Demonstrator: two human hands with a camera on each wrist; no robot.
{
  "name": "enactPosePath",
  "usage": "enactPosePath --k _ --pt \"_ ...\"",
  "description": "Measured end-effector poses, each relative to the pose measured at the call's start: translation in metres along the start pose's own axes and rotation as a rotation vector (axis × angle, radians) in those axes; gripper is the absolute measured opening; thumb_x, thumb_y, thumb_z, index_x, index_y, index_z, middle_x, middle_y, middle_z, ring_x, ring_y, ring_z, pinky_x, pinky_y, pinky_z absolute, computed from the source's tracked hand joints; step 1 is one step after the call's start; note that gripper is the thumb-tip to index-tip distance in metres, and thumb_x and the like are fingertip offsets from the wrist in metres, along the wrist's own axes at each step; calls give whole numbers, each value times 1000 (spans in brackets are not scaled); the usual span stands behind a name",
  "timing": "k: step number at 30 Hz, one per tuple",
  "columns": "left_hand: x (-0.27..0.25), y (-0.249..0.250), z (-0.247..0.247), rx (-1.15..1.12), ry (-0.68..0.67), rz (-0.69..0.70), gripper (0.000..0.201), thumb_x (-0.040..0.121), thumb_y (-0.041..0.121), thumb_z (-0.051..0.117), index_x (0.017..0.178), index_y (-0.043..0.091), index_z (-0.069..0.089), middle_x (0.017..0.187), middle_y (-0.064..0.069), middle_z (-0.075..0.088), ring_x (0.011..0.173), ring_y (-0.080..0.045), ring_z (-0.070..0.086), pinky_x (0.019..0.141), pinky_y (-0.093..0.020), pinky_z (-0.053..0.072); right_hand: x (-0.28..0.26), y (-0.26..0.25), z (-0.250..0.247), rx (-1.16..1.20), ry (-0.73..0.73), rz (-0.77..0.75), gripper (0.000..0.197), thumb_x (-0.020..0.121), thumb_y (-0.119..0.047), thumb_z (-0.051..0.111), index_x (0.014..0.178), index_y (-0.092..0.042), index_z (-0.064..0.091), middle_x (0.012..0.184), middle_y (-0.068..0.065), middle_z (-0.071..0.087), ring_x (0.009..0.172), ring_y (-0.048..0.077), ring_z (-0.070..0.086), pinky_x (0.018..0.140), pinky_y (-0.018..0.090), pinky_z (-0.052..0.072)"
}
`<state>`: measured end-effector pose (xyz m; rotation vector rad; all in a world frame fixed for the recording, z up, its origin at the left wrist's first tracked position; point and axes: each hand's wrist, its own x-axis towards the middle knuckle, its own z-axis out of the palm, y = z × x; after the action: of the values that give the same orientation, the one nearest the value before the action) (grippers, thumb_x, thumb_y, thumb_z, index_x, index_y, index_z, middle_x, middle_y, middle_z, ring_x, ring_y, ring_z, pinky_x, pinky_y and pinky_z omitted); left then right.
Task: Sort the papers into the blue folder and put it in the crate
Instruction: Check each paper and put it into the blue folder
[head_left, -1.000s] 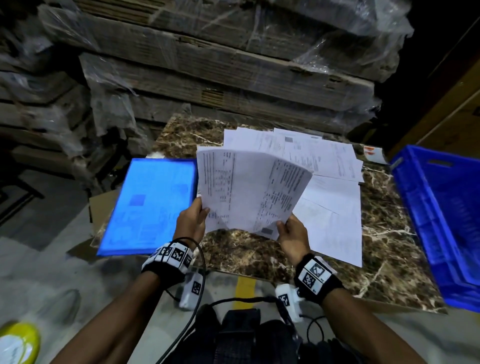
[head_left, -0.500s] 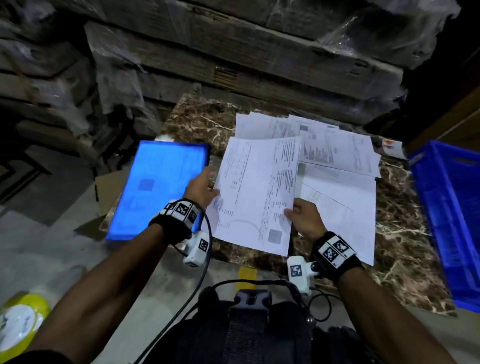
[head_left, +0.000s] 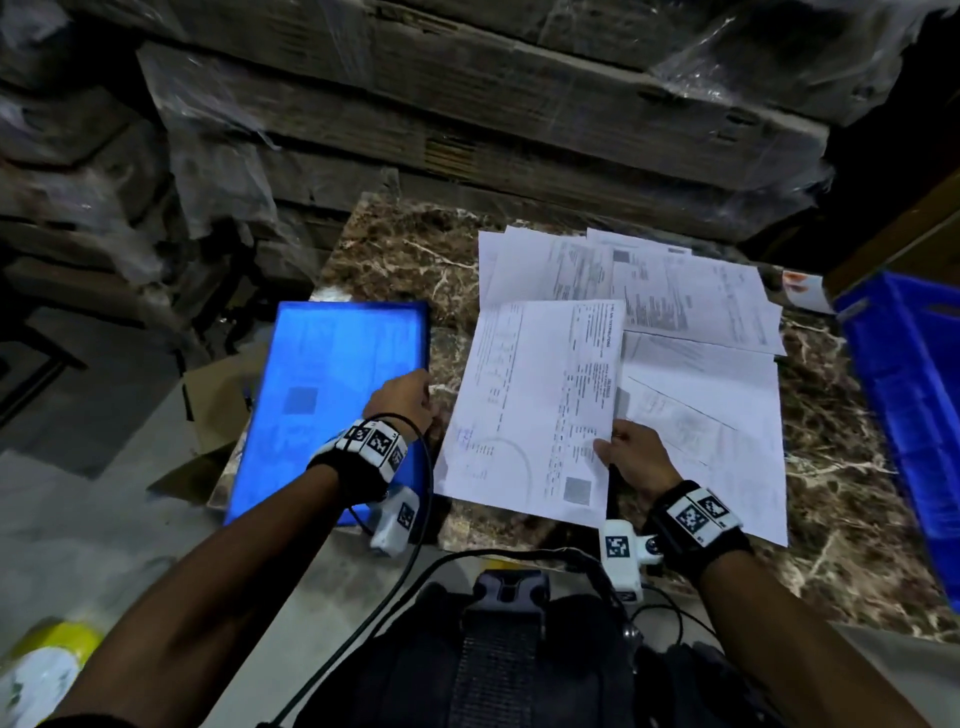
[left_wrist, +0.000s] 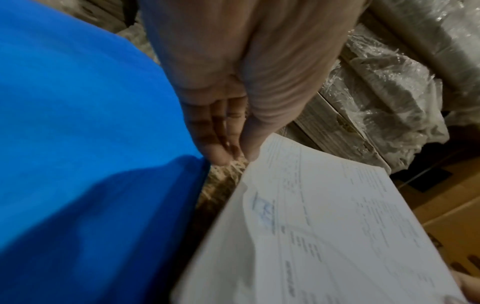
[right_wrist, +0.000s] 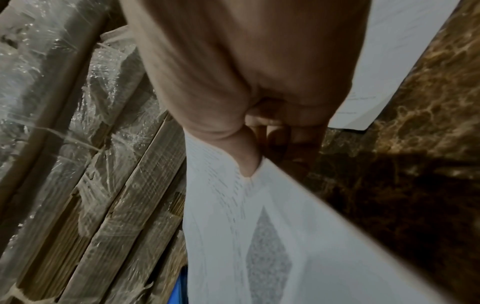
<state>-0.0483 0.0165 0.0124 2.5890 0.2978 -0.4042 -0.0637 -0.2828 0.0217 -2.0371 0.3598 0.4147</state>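
Brown veined marble tabletop carries loose white printed papers. One sheet is pinched by the right hand; the left hand, fingers straight, touches the closed flat blue folder. If fumbled, the overhanging folder may be tipped off. The blue plastic crate waits rightward.

Marble table holds blue folder and loose papers.
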Motion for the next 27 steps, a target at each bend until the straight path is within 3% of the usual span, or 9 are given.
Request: enactPosePath --k 3,6,12,15,16,18,20,23,27 --pt "-2 -8 0 198 15 -77 50 88 41 58 127 15 42 128 -12 46 118 -36 44 84 -46 47 6 5 0 38 27 19 16 85 5 57 91 -3 69 107 13 70 101 33 65 95 52 50" --pt "-5 -9 9 306 -15 -125 67 85 56 56 133 14 33 135 -11 36 124 -36 35 85 -47 43 10 3 -1 80 49 53 20 88 5 56 102 1 68 109 14 68 102 31 64 95 46 50" --pt "2 -8 18 282 -12 -189 62 85 53 57 127 12 37 133 -12 35 122 -37 34 88 -49 43 27 3 -8 92 27 74 16 91 5 54 101 3 66 105 16 67 92 27 62 81 34 48" --pt "5 -11 16 272 -23 -211 60 84 51 60 124 11 40 131 -16 34 119 -40 37 91 -50 43 36 3 -12 70 -7 66 14 90 5 55 96 1 67 104 18 69 92 32 65 84 41 53" --pt "6 -13 17 268 -28 -213 59 84 50 61 124 11 41 129 -17 35 117 -41 38 93 -50 42 38 3 -14 62 -24 65 14 91 4 55 96 -1 67 99 16 70 87 31 66 77 38 55" --pt "7 -14 16 245 -28 -211 55 85 45 62 124 11 44 127 -18 40 114 -42 41 94 -50 42 41 4 -22 52 -69 63 15 92 3 54 99 0 66 71 2 67 57 11 61 49 20 47" --pt "9 -13 12 210 -23 -213 51 86 37 62 126 10 44 125 -19 46 113 -43 46 94 -49 43 42 4 -27 56 -101 67 15 92 2 54 101 1 66 60 -5 60 43 0 53 41 14 39" --pt "9 -8 5 151 -3 -231 51 84 26 62 125 8 38 113 -22 57 104 -42 56 87 -48 47 51 9 -34 60 -134 76 15 90 0 58 100 6 67 87 15 69 73 26 66 61 29 47" --pt "-2 0 -3 229 37 -190 44 81 17 57 121 16 38 101 -21 63 92 -42 61 75 -42 48 52 11 -44 41 -209 85 14 89 3 56 86 -4 67 79 15 68 63 30 59 50 26 46"
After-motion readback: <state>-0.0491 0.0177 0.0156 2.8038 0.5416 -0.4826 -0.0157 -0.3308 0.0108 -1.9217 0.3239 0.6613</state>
